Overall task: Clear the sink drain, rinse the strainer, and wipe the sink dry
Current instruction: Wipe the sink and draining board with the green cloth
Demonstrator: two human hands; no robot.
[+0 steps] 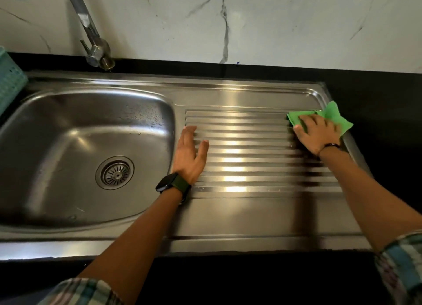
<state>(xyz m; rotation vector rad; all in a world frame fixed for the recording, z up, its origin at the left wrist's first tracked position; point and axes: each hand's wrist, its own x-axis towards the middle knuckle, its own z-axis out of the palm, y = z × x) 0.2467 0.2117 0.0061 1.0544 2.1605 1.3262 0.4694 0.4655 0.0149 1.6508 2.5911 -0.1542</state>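
Most seems done: the strainer (114, 172) is seated, a green cloth (328, 116) is pressed flat-fingered by the right hand (317, 133) at the drainboard's (239, 145) far right, and the left hand (190, 156) is rested open.

1. No text, label, brand, number or sign can be read anywhere in the view.
2. The watch (164, 185) on the left wrist shows a dark face with nothing legible on it.

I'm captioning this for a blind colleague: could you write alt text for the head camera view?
A person's right hand presses a green cloth on the far right end of a steel sink's ribbed drainboard, while the left hand rests flat near the basin. The strainer sits in the drain, below the tap.
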